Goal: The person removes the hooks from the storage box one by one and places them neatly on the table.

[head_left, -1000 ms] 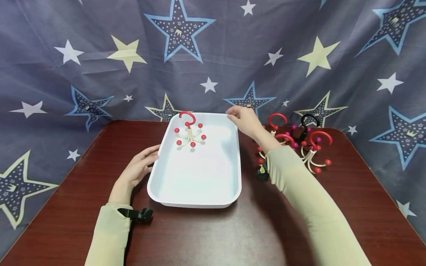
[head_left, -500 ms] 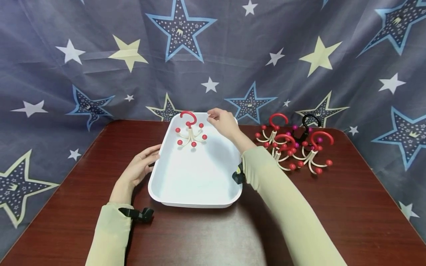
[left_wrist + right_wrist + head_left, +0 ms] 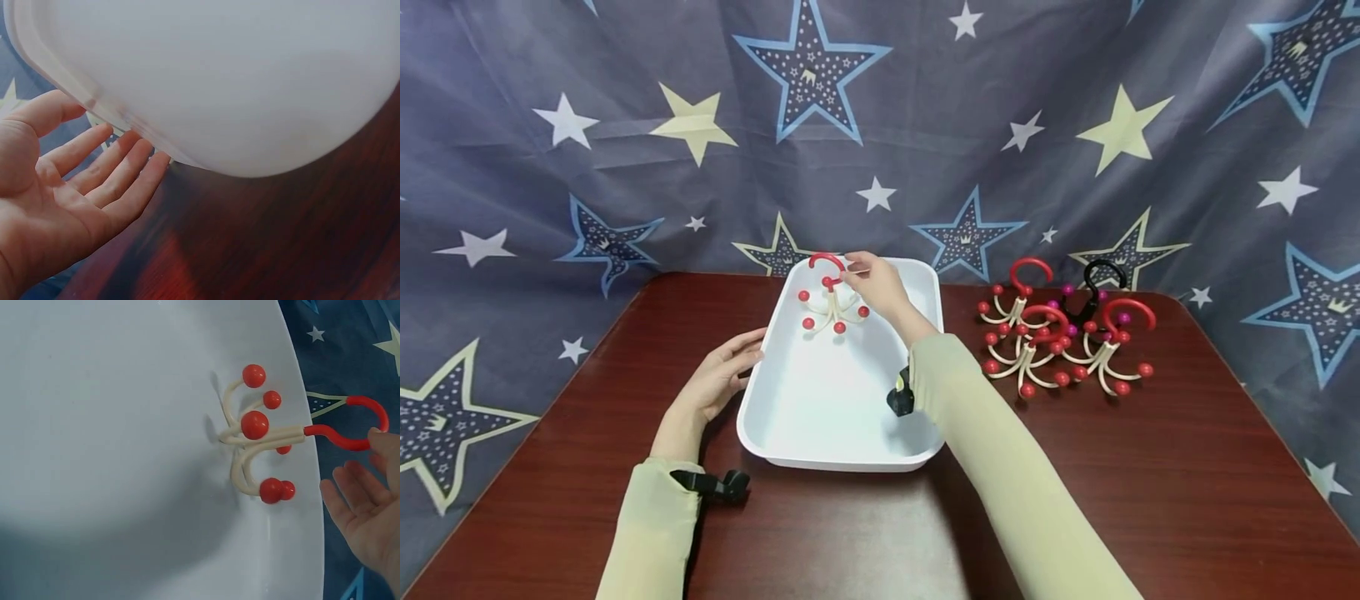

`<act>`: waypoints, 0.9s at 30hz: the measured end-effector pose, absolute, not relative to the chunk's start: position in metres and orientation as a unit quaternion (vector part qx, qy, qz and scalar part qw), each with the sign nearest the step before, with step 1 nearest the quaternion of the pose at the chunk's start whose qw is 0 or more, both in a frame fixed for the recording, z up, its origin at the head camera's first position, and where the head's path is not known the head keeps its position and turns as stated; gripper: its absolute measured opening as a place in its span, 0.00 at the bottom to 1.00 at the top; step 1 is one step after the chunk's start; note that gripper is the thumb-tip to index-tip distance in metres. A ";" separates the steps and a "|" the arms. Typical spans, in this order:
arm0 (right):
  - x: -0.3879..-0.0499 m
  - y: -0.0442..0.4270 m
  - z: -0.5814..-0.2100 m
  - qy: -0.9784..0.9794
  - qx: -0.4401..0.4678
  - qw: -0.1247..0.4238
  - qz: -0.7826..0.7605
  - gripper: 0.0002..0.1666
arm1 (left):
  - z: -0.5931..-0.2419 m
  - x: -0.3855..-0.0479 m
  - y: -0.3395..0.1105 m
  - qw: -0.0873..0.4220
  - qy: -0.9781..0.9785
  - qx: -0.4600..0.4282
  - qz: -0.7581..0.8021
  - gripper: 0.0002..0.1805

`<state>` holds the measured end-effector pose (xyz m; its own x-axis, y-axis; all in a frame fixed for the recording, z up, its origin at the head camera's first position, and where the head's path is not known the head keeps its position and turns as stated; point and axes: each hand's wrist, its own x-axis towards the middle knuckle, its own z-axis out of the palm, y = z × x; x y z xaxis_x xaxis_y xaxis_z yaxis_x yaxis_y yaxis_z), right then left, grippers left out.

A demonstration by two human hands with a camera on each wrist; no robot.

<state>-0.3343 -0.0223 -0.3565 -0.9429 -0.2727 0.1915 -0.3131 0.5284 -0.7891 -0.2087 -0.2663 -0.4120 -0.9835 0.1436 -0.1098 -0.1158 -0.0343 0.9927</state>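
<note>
Standing in the far left part of a white tray (image 3: 820, 408) is a hook hanger (image 3: 833, 310) with a red hook on top and several curved cream arms ending in red balls. My right hand (image 3: 880, 287) reaches over the tray from the right. In the right wrist view its thumb and index finger pinch the red hook (image 3: 359, 442), while the other fingers stay extended. My left hand (image 3: 718, 375) rests at the tray's left side. Its lightly bent fingertips touch the outer wall, as the left wrist view shows against the tray wall (image 3: 187, 140).
To the right of the tray, several more hook hangers stand close together on the brown table (image 3: 1180, 467). One is a black hanger (image 3: 1081, 310) with purple balls; a red-hooked hanger (image 3: 1026, 358) is at the front. A star-patterned curtain (image 3: 880, 108) hangs behind the table.
My right hand has moved left from the tray's far right corner to the red hook of the hanger in the tray. My left hand and the tray have stayed in place.
</note>
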 end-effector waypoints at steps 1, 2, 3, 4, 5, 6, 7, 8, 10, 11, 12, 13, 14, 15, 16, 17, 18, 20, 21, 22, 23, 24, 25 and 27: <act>-0.335 -0.024 -0.358 -0.875 0.170 0.018 0.453 0.23 | -0.410 -0.207 -0.266 0.091 0.689 0.009 0.719 0.30; -0.335 -0.026 -0.360 -0.876 0.173 0.015 0.450 0.23 | -0.409 -0.206 -0.265 0.093 0.689 0.009 0.718 0.30; -0.335 -0.028 -0.361 -0.879 0.175 0.013 0.444 0.24 | -0.408 -0.206 -0.265 0.093 0.690 0.010 0.717 0.30; -0.335 -0.030 -0.361 -0.880 0.177 0.012 0.441 0.24 | -0.407 -0.205 -0.264 0.094 0.691 0.012 0.717 0.30; -0.335 -0.032 -0.362 -0.881 0.180 0.013 0.437 0.24 | -0.407 -0.205 -0.264 0.093 0.691 0.011 0.717 0.30; -0.335 -0.033 -0.362 -0.882 0.181 0.014 0.435 0.24 | -0.407 -0.206 -0.264 0.093 0.690 0.010 0.717 0.30; -0.335 -0.035 -0.363 -0.883 0.182 0.016 0.433 0.24 | -0.407 -0.206 -0.265 0.092 0.690 0.009 0.718 0.30; -0.334 -0.036 -0.363 -0.884 0.181 0.019 0.430 0.23 | -0.409 -0.207 -0.265 0.092 0.689 0.008 0.719 0.30; -0.334 -0.038 -0.363 -0.886 0.180 0.025 0.426 0.22 | -0.412 -0.209 -0.267 0.092 0.686 0.005 0.722 0.30; -0.334 -0.039 -0.364 -0.888 0.178 0.028 0.423 0.22 | -0.413 -0.210 -0.268 0.092 0.685 0.004 0.723 0.30; -0.333 -0.039 -0.364 -0.890 0.175 0.028 0.421 0.22 | -0.415 -0.211 -0.268 0.092 0.684 0.004 0.724 0.30; -0.334 -0.039 -0.365 -0.891 0.171 0.029 0.420 0.22 | -0.416 -0.211 -0.269 0.092 0.683 0.005 0.724 0.30; -0.334 -0.039 -0.365 -0.891 0.169 0.031 0.420 0.22 | -0.417 -0.211 -0.269 0.092 0.683 0.006 0.725 0.30; -0.334 -0.039 -0.366 -0.891 0.166 0.031 0.422 0.22 | -0.418 -0.211 -0.270 0.091 0.682 0.006 0.726 0.30; -0.335 -0.039 -0.366 -0.890 0.165 0.032 0.423 0.22 | -0.418 -0.211 -0.270 0.091 0.681 0.007 0.726 0.30; -0.335 -0.039 -0.367 -0.890 0.165 0.033 0.425 0.22 | -0.418 -0.211 -0.270 0.091 0.680 0.007 0.727 0.30; -0.336 -0.039 -0.367 -0.889 0.164 0.035 0.426 0.21 | -0.417 -0.211 -0.269 0.091 0.680 0.006 0.728 0.30; -0.336 -0.040 -0.366 -0.888 0.167 0.040 0.426 0.20 | -0.415 -0.209 -0.268 0.092 0.681 0.005 0.727 0.30; -0.337 -0.040 -0.366 -0.888 0.169 0.042 0.425 0.19 | -0.413 -0.208 -0.268 0.093 0.682 0.004 0.726 0.30; -0.337 -0.039 -0.365 -0.888 0.171 0.044 0.424 0.18 | -0.411 -0.207 -0.267 0.093 0.683 0.004 0.724 0.30; -0.336 -0.039 -0.365 -0.887 0.171 0.043 0.427 0.18 | -0.409 -0.206 -0.266 0.094 0.685 0.003 0.722 0.30; -0.336 -0.039 -0.364 -0.885 0.172 0.042 0.432 0.17 | -0.407 -0.205 -0.265 0.095 0.687 0.003 0.720 0.30; -0.335 -0.038 -0.363 -0.882 0.173 0.042 0.437 0.17 | -0.405 -0.204 -0.265 0.096 0.688 0.003 0.719 0.30; -0.335 -0.036 -0.361 -0.874 0.174 0.039 0.453 0.15 | -0.403 -0.203 -0.264 0.096 0.689 0.004 0.719 0.31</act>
<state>-0.3346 -0.0365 -0.3615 -0.9365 -0.2685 0.2254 -0.3390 0.5291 -0.7779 -0.2025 -0.2638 -0.4025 -0.9815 0.1431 -0.1269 -0.1328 -0.0326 0.9906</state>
